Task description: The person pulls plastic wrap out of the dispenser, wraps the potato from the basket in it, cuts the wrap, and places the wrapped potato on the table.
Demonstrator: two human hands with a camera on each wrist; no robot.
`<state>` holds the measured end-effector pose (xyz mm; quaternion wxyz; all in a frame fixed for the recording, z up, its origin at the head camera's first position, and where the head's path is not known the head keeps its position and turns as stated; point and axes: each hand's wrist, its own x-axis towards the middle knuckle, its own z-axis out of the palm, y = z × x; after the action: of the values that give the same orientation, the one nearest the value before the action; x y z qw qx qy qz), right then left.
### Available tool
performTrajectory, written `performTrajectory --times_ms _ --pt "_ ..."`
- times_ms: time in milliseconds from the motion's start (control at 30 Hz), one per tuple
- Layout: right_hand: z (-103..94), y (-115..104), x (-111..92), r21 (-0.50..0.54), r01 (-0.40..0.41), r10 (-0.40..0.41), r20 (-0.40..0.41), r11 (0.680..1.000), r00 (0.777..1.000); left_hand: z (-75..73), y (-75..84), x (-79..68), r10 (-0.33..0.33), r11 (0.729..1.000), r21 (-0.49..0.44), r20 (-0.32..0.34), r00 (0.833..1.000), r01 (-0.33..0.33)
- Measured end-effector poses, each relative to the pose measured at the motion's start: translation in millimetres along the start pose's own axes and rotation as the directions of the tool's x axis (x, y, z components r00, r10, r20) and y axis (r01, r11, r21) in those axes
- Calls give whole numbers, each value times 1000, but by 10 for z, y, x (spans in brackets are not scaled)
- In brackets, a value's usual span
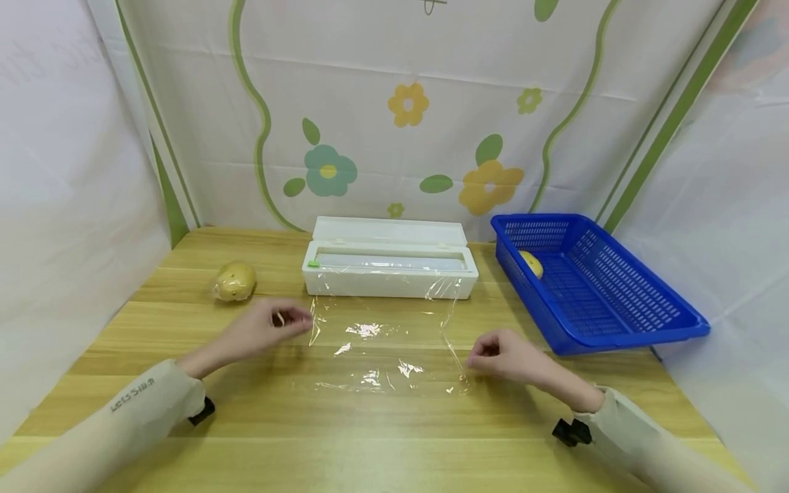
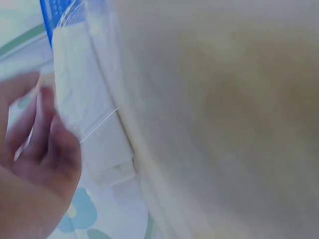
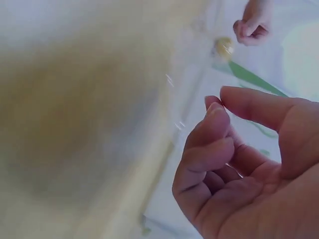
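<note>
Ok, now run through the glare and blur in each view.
Head view: mostly crisp, with bright patches of glare on the clear film and a softer sheen on the tabletop; left wrist view: a hazy tan-and-white blur fills most of the right side, and the white box looks soft; right wrist view: similar haze on the left, while the right hand is fairly sharp.

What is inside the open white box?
A pale roll lies lengthwise inside the white box, with clear film stretching out over the front wall. The roll hides its own underside and the floor beneath.
</note>
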<state>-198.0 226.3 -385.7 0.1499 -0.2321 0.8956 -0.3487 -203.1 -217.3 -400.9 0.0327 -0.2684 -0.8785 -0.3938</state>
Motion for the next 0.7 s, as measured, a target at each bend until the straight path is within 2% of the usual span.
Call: performTrajectory --times_ms 33,100,200,333,500,600,700 --pt "-54 -15 -6 2 6 -6 -19 1000 1000 -23 -3 40 -2 1000 23 -78 997 4" --pt "-169 -47 -23 10 14 -13 -61 1000 998 -68 -17 120 -4 999 44 -196 981 13" --pt "-348 -102 -59 37 8 -4 -119 999 993 -109 -58 231 -24 997 67 -289 957 45" --pt "-591 -149 -100 68 -10 23 -194 998 981 -129 -130 379 -78 991 81 -321 944 110" --pt "-941 -140 -109 70 -5 25 -296 998 955 -150 -187 517 -143 980 88 -325 935 180" --pt "-1182 -93 -95 51 -4 21 -340 999 940 -162 -226 570 -146 979 89 -308 940 181" --pt "-1434 -1 -71 26 -14 23 -356 1000 934 -167 -259 602 -139 983 74 -281 950 165"
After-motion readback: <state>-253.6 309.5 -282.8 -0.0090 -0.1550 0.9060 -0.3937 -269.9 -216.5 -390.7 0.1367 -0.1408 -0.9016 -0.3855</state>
